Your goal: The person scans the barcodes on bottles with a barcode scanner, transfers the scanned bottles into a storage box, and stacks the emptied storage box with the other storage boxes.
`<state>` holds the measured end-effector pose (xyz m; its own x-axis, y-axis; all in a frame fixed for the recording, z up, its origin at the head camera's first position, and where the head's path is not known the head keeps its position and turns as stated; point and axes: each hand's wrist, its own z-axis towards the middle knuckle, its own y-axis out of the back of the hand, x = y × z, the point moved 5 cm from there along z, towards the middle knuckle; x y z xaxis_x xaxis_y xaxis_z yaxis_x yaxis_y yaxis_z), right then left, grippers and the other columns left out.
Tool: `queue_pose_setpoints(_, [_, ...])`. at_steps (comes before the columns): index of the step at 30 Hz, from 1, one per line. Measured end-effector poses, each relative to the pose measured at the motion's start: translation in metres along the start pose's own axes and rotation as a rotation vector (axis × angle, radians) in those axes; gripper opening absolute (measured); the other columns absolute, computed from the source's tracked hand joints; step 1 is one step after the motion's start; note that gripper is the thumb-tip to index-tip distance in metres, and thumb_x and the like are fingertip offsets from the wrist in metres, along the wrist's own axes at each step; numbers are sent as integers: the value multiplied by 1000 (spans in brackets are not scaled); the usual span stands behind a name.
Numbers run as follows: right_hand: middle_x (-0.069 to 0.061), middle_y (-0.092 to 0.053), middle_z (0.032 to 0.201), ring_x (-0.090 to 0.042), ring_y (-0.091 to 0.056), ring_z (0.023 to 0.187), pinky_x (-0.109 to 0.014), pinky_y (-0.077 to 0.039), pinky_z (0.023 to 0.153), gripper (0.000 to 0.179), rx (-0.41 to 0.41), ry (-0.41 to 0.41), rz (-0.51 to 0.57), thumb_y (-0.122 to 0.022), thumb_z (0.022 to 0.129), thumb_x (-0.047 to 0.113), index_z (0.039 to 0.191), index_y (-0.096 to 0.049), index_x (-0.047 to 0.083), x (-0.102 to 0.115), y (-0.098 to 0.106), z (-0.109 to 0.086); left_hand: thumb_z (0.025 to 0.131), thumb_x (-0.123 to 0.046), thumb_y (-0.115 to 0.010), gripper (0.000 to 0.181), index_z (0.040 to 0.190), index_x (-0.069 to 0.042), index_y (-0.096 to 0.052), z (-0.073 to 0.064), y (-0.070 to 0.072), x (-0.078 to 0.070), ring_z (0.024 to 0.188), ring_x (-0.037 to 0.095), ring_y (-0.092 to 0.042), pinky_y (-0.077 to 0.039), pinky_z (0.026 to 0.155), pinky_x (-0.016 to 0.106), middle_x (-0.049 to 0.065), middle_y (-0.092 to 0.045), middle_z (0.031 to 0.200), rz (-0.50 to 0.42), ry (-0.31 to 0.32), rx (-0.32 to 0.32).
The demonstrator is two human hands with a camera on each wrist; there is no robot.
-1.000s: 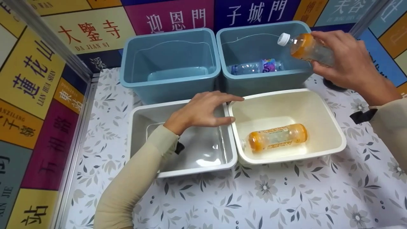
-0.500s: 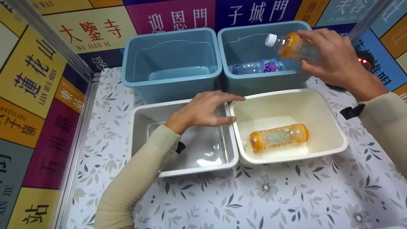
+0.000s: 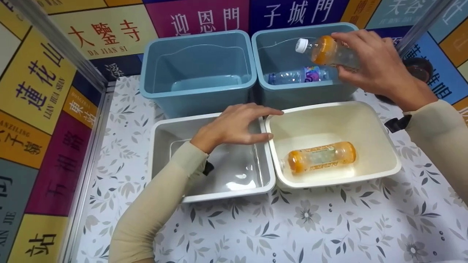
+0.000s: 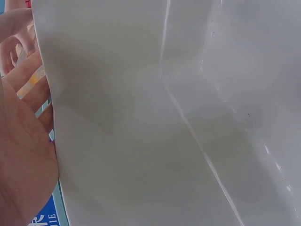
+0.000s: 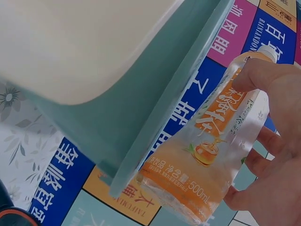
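Observation:
My right hand (image 3: 376, 67) grips an orange-labelled plastic drink bottle (image 3: 325, 51), tilted with its white cap pointing left, above the right blue bin (image 3: 310, 93). Close up in the right wrist view, thumb and fingers wrap the bottle (image 5: 202, 155) beside that bin's rim. Inside the blue bin lies a clear bottle with a purple label (image 3: 299, 75). My left hand (image 3: 237, 126) spans the meeting rims of the grey-white bin (image 3: 228, 195) and the cream bin (image 3: 336, 181), fingers and thumb extended. A second orange bottle (image 3: 321, 157) lies on its side in the cream bin.
The left blue bin (image 3: 199, 93) stands beside the right one, behind the grey-white bin. Sign-printed panels (image 3: 204, 18) rise at the back and sides. A dark round object (image 3: 418, 69) sits past my right wrist. A leaf-patterned cloth (image 3: 307, 226) covers the table.
My right hand has carried the orange bottle leftward, farther over the right blue bin. The left hand keeps its place at the rims.

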<state>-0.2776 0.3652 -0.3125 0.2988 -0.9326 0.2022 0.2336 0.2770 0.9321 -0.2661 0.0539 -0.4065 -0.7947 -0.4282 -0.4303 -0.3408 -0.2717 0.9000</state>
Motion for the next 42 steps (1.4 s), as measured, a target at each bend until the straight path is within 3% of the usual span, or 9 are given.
queue_pose_setpoints(16, [-8, -46, 154, -35, -43, 139, -61, -34, 103, 71, -19, 108, -1, -68, 92, 31, 155, -35, 36, 30, -8, 20, 87, -72, -48, 64, 148, -53, -38, 0, -1, 1, 132, 9, -51, -45, 100, 39, -25, -49, 148, 1, -6, 2])
queue_pose_setpoints(28, [-8, -45, 154, -36, -39, 143, -63, -28, 113, 70, 4, 158, -19, -67, 93, 31, 155, -35, 36, 49, -14, 35, 88, -70, -49, 64, 148, -53, -39, 0, -1, 1, 130, 9, -52, -45, 99, 39, -27, -49, 147, 3, -17, -10])
queue_pose_setpoints(35, [-9, -47, 151, -36, -43, 136, -62, -33, 105, 72, 8, 218, -16, -70, 92, 28, 155, -35, 33, 64, -27, 41, 88, -72, -49, 63, 147, -54, -39, -1, 1, 2, 128, 8, -53, -46, 98, 39, -26, -51, 145, 11, -16, -11])
queue_pose_setpoints(42, [-10, -46, 153, -36, -42, 138, -65, -32, 107, 73, 50, 225, -20, -70, 92, 24, 156, -34, 33, 77, -41, 49, 88, -72, -48, 63, 147, -55, -38, 0, 0, 1, 128, 9, -52, -46, 98, 39, -26, -51, 145, 15, -20, -6])
